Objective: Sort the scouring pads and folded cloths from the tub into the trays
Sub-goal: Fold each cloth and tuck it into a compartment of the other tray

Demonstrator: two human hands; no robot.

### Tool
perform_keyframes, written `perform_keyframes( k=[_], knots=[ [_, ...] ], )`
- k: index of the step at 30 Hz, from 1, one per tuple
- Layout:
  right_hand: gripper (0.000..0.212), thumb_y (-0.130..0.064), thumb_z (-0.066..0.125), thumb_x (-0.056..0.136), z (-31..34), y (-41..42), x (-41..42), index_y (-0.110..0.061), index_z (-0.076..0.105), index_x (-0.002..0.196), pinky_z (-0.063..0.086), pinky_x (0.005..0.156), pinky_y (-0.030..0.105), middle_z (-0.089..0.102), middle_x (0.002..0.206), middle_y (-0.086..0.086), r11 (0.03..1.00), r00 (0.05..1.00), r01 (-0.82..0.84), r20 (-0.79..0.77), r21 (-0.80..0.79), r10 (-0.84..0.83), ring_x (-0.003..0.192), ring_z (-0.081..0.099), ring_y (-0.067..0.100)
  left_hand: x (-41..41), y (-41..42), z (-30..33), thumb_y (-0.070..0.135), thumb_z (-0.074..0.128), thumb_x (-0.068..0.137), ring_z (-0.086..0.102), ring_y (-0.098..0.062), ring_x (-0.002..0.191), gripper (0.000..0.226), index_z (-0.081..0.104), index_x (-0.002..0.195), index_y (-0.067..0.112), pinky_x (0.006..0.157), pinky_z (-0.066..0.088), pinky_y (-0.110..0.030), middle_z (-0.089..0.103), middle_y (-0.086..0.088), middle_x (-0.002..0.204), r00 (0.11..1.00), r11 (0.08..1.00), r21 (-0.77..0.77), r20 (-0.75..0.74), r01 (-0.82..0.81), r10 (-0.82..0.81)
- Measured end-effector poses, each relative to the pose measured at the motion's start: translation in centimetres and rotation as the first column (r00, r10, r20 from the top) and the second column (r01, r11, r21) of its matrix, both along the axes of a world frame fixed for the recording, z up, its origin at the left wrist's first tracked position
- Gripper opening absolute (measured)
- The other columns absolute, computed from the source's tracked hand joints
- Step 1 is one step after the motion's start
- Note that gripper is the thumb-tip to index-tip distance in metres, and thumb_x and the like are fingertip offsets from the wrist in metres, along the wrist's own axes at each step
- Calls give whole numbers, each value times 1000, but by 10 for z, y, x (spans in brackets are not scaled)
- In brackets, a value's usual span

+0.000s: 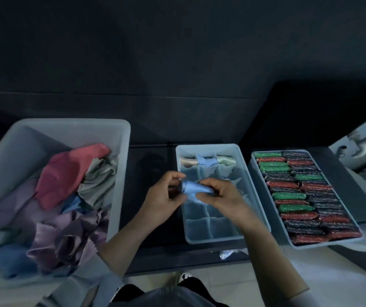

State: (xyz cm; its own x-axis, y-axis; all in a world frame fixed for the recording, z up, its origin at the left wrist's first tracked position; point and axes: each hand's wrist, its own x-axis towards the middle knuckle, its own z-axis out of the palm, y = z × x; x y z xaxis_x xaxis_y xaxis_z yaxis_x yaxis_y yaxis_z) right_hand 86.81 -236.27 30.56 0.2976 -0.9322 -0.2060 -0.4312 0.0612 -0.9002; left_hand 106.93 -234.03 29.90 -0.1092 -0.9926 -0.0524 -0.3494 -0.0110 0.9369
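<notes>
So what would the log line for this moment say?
both hands: left hand, right hand | folding blue cloth | over divided tray

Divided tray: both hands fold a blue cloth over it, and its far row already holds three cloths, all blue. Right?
Not quite. In the head view the left hand and right hand do fold a blue cloth over the divided tray, and its far row holds three cloths, but only the middle one is blue; the outer two are pale.

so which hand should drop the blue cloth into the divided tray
Right, probably. Both hands grip the blue cloth, but the right hand is already over the divided tray; the left hand sits off its near-left edge.
</notes>
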Motion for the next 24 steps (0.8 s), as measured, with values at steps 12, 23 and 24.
perform_keyframes(
  k=[12, 23, 24],
  knots=[
    [22, -1, 70, 75, -58, -79, 23, -17, 73, 90, 37, 63, 16, 73, 80, 0, 859, 900, -93, -411, -504, -143, 70, 65, 20, -4, -18, -36, 21, 68, 88, 61, -10, 110, 48, 54, 134, 24, 97, 50, -36, 64, 4, 122, 957, 999, 39, 290, -30, 18],
    [14, -7, 72, 80, -67, -75, 26, -15, 67, 90, 48, 54, 30, 69, 74, 5, 845, 900, -91, -408, -527, -157, 61, 66, 28, -5, -20, -38, 17, 68, 88, 61, -10, 102, 51, 53, 136, 21, 91, 48, -24, 63, 2, 112, 960, 996, 70, 278, -57, 35],
    [16, -5, 70, 80, -67, -76, 28, -15, 65, 91, 47, 54, 31, 68, 75, 8, 850, 871, -127, -467, -511, -151, 63, 66, 32, -5, -20, -38, 17, 68, 88, 61, -8, 100, 51, 53, 136, 22, 90, 49, -23, 63, 4, 110, 961, 996, 75, 274, -55, 32]
  ],
)
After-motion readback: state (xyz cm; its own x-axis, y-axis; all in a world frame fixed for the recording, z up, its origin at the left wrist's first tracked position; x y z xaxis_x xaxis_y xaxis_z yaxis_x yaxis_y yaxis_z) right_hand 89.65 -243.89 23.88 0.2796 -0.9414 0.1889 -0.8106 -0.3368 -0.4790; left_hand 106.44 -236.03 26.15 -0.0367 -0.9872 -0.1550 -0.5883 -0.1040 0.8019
